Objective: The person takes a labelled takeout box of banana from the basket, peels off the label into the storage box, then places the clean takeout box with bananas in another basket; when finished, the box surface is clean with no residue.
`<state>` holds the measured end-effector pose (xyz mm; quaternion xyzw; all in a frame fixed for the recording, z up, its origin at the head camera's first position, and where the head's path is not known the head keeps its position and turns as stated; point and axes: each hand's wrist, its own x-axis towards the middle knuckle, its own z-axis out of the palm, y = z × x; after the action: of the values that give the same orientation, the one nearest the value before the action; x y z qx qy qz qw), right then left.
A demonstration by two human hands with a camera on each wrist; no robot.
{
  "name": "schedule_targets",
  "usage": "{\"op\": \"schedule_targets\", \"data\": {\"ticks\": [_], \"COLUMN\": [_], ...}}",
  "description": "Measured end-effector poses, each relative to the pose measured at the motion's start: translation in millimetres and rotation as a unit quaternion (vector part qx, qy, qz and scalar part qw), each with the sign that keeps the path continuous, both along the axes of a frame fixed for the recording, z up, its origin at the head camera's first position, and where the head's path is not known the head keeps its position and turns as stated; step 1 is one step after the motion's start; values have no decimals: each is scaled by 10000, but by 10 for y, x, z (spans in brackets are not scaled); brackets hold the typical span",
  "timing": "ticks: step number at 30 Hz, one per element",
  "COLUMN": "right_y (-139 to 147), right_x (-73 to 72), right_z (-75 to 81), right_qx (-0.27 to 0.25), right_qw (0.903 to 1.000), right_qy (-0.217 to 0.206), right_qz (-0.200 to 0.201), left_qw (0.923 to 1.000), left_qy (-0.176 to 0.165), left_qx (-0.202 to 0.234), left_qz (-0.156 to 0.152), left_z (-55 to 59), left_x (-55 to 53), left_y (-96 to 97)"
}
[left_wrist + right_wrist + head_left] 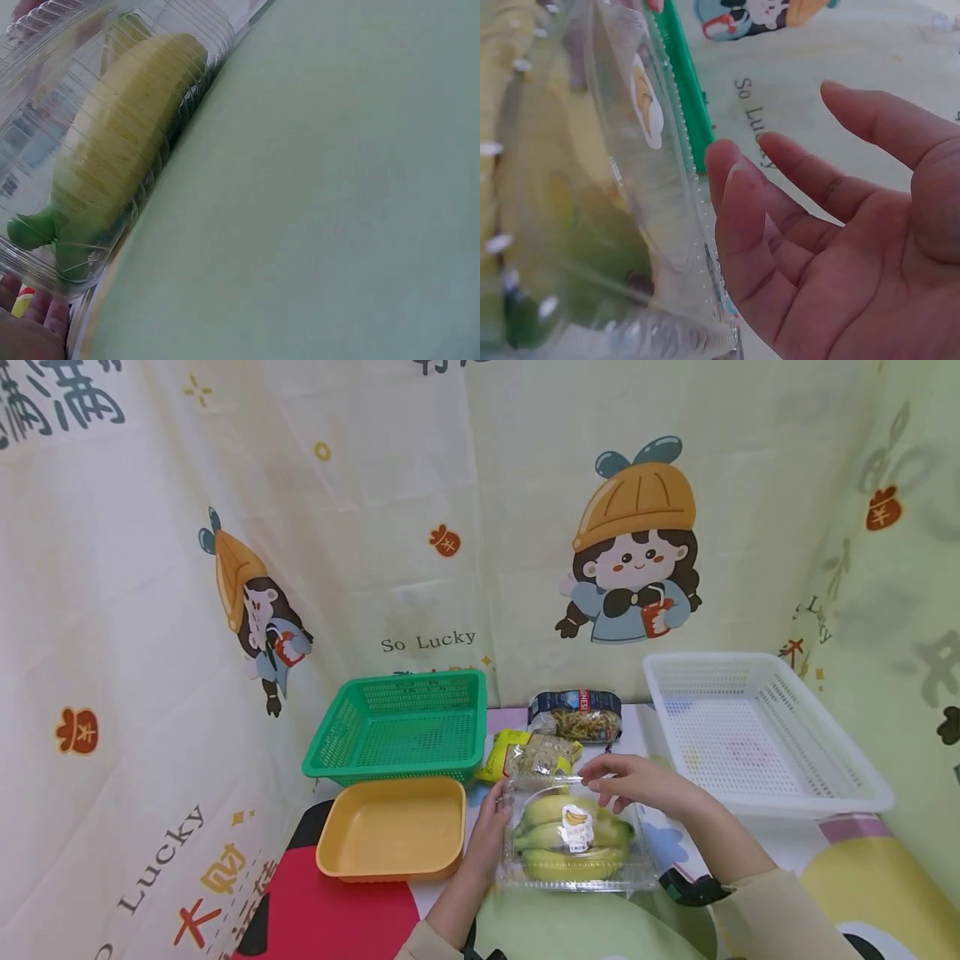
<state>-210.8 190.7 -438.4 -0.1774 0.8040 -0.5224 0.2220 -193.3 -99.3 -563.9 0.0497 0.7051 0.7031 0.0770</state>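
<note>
A clear plastic clamshell box (517, 864) of bananas (543, 837) sits before me at the front of the table, a white banana-printed sticker (577, 828) on its lid. My left hand (486, 831) holds the box by its left side; in the left wrist view only part of that hand (34, 330) shows at the box's end. Above the box's far right edge hovers my right hand (630, 783), its fingers loosely bent. The right wrist view shows this hand (847, 247) holding nothing, its fingertips close beside the lid's rim; whether they touch it, I cannot tell.
Left of the box stands a yellow-orange basin (390, 827), with a green basket (408, 772) behind it. A yellow bag (517, 756) and a dark-labelled bag (576, 714) lie beyond the box. At the right is a white basket (750, 752). Printed curtains surround the table.
</note>
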Motion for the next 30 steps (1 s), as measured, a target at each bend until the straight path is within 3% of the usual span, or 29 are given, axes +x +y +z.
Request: {"op": "schedule_targets", "data": {"ticks": [6,14,20,30], "right_y": [-100,-237,-287,-319], "right_x": [-168,-330,-382,-406], "right_z": [0,-102,-140,-209], "right_qx": [130,751,902,992], "right_qw": [9985,9931,9888,9850], "right_qy": [-364,-412,-390,-475], "right_qz": [389,800,1125,1329], "left_qw": [9999,9999,9998,9999], "left_qy": [121,119,149,65], "left_qx": [-31,-68,-116,-109], "left_qz": [16,37,54,105], "left_z": [13,1,22,11], "left_x": [6,18,30,-5], "left_y": [6,5,9,25]}}
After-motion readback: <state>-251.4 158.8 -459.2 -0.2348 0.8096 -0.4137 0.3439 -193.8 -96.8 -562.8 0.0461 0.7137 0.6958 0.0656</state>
